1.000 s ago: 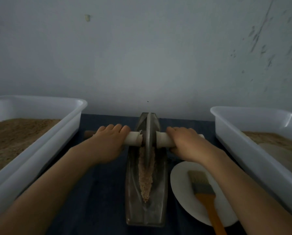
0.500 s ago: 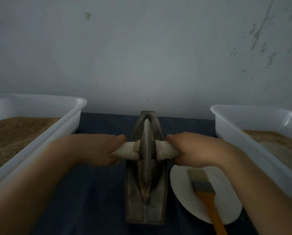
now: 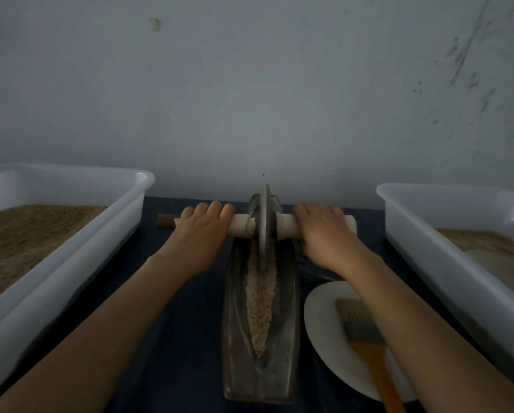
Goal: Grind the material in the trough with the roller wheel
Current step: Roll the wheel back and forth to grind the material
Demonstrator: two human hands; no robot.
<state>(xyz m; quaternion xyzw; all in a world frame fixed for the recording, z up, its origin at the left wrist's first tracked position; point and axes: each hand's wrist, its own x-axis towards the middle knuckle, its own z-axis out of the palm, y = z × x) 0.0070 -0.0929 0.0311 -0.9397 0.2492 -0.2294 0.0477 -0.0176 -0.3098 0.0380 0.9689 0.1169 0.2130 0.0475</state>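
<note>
A long boat-shaped metal trough lies lengthwise on the dark blue cloth in the middle. Coarse tan material fills its groove. The thin metal roller wheel stands upright at the trough's far end, on an axle wrapped in white. My left hand grips the left handle and my right hand grips the right handle, both with fingers curled over the top. The brown axle tip sticks out past my left hand.
A white plastic tub holding brown powder stands at the left, and another tub at the right. A white plate with an orange-handled brush lies right of the trough. A grey wall rises just behind.
Both hands pulled the wheel toward me to mid-trough, then pushed it back to the far end. More of the tan material is uncovered now.
</note>
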